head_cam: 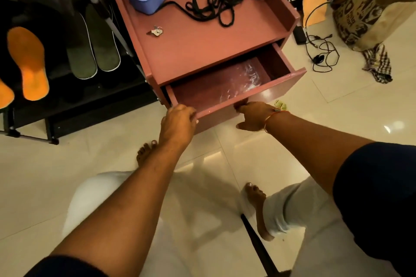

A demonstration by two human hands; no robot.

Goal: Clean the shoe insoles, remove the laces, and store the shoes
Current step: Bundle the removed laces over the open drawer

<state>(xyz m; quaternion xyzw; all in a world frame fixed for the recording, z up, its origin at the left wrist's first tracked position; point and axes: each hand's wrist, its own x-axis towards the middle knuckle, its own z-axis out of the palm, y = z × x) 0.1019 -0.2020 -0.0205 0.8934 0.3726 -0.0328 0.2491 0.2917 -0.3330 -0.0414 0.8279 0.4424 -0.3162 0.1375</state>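
- Our left hand (pixel 177 119) curls over the top edge of the drawer front (pixel 283 85); our right hand (pixel 254 114) grips it alongside.
- The black laces (pixel 216 4) lie tangled on the cabinet top (pixel 191 51), well beyond both hands.

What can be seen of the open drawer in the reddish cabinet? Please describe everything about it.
The drawer is a shallow box of reddish-brown wood-look board with a plain front panel. It stands pulled partly out of the cabinet above the tiled floor. In it lies a crumpled clear plastic sheet. The left hand grips the front's left corner; the right hand holds its top edge nearer the middle.
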